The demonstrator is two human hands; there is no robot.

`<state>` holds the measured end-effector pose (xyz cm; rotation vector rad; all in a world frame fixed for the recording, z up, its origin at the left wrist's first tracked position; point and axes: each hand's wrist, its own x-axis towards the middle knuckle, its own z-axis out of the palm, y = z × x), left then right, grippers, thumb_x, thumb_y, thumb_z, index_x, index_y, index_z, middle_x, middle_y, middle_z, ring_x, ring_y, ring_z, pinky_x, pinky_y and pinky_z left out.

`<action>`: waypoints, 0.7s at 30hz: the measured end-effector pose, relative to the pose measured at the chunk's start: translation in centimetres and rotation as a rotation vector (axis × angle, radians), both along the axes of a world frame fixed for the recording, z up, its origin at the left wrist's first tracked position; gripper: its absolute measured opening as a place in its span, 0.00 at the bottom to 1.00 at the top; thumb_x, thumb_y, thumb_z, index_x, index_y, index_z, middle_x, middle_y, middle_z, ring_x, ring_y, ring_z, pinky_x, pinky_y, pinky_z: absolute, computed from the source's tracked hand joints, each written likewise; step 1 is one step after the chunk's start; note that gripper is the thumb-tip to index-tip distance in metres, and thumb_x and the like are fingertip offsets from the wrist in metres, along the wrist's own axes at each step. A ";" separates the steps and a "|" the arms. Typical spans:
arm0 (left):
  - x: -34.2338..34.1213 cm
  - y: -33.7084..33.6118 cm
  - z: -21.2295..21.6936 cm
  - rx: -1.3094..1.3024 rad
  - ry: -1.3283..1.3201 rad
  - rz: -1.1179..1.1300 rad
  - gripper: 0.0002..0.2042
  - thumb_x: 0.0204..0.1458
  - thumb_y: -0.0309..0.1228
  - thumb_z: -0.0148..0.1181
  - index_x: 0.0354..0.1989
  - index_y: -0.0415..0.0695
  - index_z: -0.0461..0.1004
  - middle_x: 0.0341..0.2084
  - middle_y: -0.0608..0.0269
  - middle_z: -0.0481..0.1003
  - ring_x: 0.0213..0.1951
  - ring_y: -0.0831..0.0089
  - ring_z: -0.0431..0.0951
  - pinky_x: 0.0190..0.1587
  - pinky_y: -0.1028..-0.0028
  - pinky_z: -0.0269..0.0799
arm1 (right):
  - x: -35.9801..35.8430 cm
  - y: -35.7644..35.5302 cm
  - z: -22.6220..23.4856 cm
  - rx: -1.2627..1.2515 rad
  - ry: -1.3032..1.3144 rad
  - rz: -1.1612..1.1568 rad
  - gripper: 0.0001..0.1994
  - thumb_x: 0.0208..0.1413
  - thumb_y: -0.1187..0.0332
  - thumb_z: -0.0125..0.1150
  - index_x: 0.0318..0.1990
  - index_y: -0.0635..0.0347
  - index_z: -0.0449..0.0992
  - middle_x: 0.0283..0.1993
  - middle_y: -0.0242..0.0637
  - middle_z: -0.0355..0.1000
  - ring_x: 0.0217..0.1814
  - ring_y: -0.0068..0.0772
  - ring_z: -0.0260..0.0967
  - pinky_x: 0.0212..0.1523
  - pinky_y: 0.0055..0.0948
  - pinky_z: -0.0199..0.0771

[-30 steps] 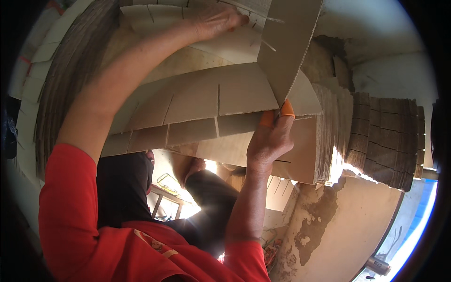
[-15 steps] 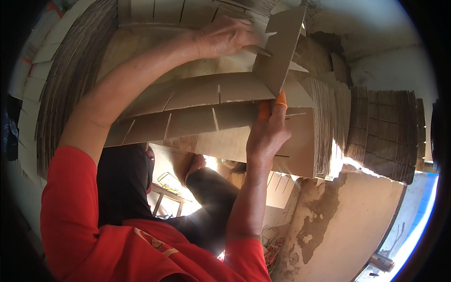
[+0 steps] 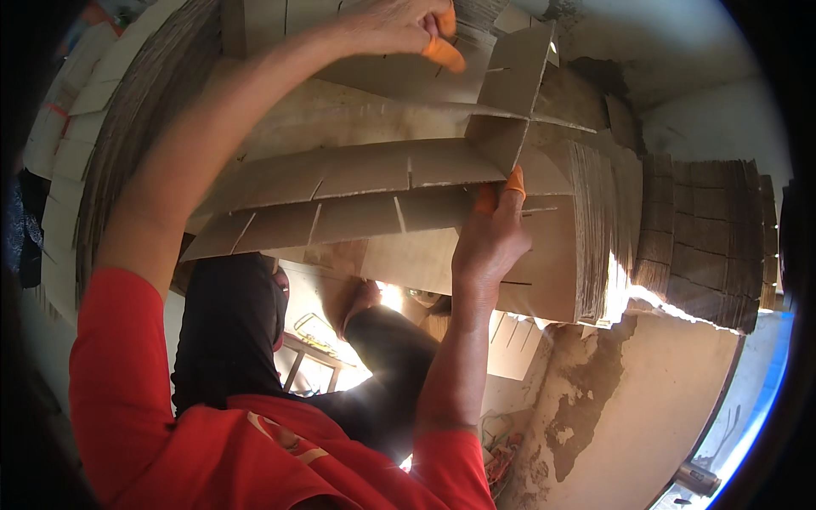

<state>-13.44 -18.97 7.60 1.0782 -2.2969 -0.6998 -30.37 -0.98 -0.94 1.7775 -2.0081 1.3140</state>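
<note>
My right hand (image 3: 491, 242), with orange finger covers, pinches a short slotted cardboard strip (image 3: 515, 72) where it meets a long slotted cardboard strip (image 3: 357, 174). The short strip stands crosswise to the long one. Just below lies another long slotted strip (image 3: 340, 219), running behind my right fingers. Farther back, a blurred long strip (image 3: 399, 107) crosses the short strip at a slot, its end sticking out to the right. My left hand (image 3: 404, 27) is raised at the top, above this strip, its orange-covered fingers apart and holding nothing I can see.
Stacked cardboard strips (image 3: 599, 229) stand at the right, with slotted stacks (image 3: 710, 242) beyond them. A tall stack (image 3: 140, 119) leans at the left. A wooden board (image 3: 297, 115) lies beneath the work. A stained wall (image 3: 629, 399) is at lower right.
My left hand has let go near the short strip and moved up and left. The far long strip now sits across the short strip. My right hand keeps its pinch.
</note>
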 end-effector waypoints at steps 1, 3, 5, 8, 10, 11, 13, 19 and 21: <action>0.3 -1.5 0.1 -0.090 -0.084 0.079 0.19 0.39 0.37 0.72 0.35 0.39 0.73 0.27 0.64 0.70 0.32 0.72 0.71 0.35 0.75 0.67 | 0.1 0.0 0.3 -0.008 0.015 0.019 0.17 0.54 0.79 0.56 0.53 0.67 0.68 0.37 0.49 0.75 0.27 0.45 0.74 0.21 0.33 0.72; 0.6 -5.5 -3.1 -0.245 -0.301 0.130 0.20 0.48 0.32 0.55 0.50 0.40 0.66 0.46 0.53 0.65 0.52 0.59 0.62 0.53 0.65 0.60 | 0.2 -0.2 0.5 -0.012 0.020 0.047 0.18 0.54 0.79 0.56 0.53 0.67 0.68 0.39 0.49 0.75 0.28 0.45 0.74 0.21 0.33 0.72; 1.4 -8.2 -6.5 -0.503 -0.416 0.201 0.20 0.48 0.31 0.54 0.51 0.40 0.65 0.47 0.52 0.65 0.54 0.56 0.63 0.54 0.63 0.60 | 0.7 -0.3 0.4 -0.001 0.005 0.074 0.18 0.54 0.80 0.56 0.54 0.68 0.68 0.42 0.50 0.75 0.28 0.45 0.75 0.22 0.32 0.73; 0.1 -10.1 -9.9 -0.844 -0.374 0.252 0.19 0.38 0.33 0.69 0.38 0.41 0.72 0.34 0.61 0.72 0.38 0.63 0.73 0.39 0.68 0.69 | 0.9 0.2 1.0 0.079 -0.014 0.038 0.19 0.53 0.81 0.56 0.54 0.68 0.68 0.44 0.50 0.75 0.31 0.43 0.76 0.25 0.30 0.75; -0.3 -10.4 -11.3 -0.802 -0.308 0.238 0.16 0.39 0.29 0.66 0.39 0.43 0.71 0.36 0.59 0.73 0.41 0.59 0.73 0.41 0.65 0.69 | 0.7 0.0 0.6 0.003 0.007 0.066 0.20 0.53 0.81 0.57 0.55 0.67 0.68 0.43 0.49 0.75 0.32 0.41 0.77 0.27 0.28 0.75; 0.3 -11.3 -13.2 -0.817 -0.314 0.192 0.19 0.45 0.31 0.57 0.47 0.42 0.65 0.45 0.55 0.66 0.50 0.57 0.64 0.50 0.63 0.61 | 0.7 -0.1 0.4 -0.037 0.014 0.089 0.20 0.53 0.82 0.57 0.55 0.67 0.68 0.42 0.48 0.75 0.33 0.39 0.77 0.29 0.27 0.76; 3.1 -13.1 -16.6 -0.846 -0.344 0.109 0.24 0.58 0.33 0.40 0.64 0.40 0.53 0.63 0.46 0.52 0.68 0.52 0.47 0.67 0.60 0.46 | 1.5 -0.3 0.5 -0.031 -0.002 0.109 0.21 0.53 0.83 0.56 0.56 0.66 0.67 0.42 0.48 0.76 0.35 0.37 0.77 0.31 0.25 0.76; 0.8 -7.7 -7.3 -0.489 -0.310 0.165 0.09 0.50 0.32 0.51 0.38 0.43 0.71 0.33 0.54 0.73 0.41 0.56 0.73 0.43 0.60 0.68 | 1.5 0.3 1.2 0.029 -0.053 0.138 0.24 0.51 0.86 0.55 0.58 0.65 0.66 0.40 0.47 0.76 0.37 0.36 0.77 0.34 0.24 0.75; 0.4 -5.8 -5.2 -0.157 -0.177 0.231 0.11 0.52 0.35 0.46 0.37 0.42 0.70 0.31 0.53 0.74 0.38 0.54 0.73 0.43 0.61 0.68 | 1.5 0.4 1.3 0.036 -0.063 0.140 0.25 0.50 0.86 0.54 0.58 0.65 0.66 0.39 0.47 0.75 0.36 0.36 0.77 0.34 0.24 0.75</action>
